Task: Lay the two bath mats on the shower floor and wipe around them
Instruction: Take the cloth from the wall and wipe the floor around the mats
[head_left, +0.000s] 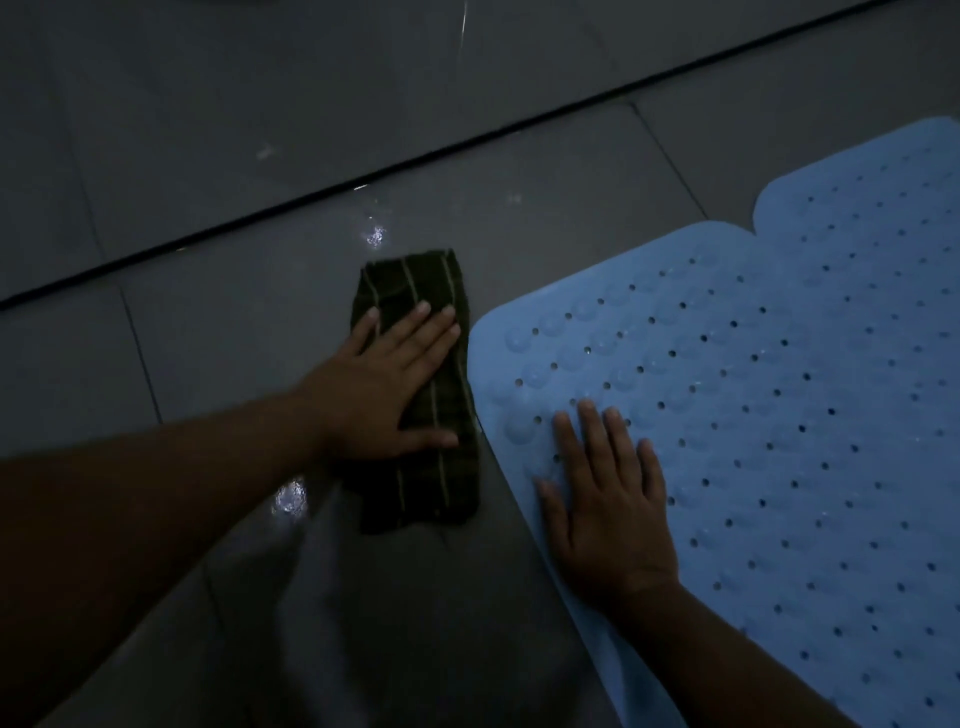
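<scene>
- Your left hand (387, 387) lies flat on the cloth (418, 389), fingers straight and slightly spread, thumb out toward you, palm pressing the cloth to the floor (218, 322).
- The cloth is dark green with thin pale stripes, folded into a long strip, lying on the tiles just beside the near mat's left edge (whether it touches that edge near your thumb is hard to tell in this light).
- Your right hand (605, 512) rests flat on the near mat (753, 415), close to its left edge, fingers straight and a little apart; it grips nothing.
- The near mat is light blue, dotted with small holes and round bumps, spread flat on the floor at the right of the view.
- A second blue mat (872, 208) lies behind it, farther right; the two edges meet or overlap, and you cannot tell which from here.
- The floor is dark grey tile, with wet glints beyond the cloth and near your left wrist.
- A dark strip (467, 145) runs diagonally across the floor behind the cloth.
</scene>
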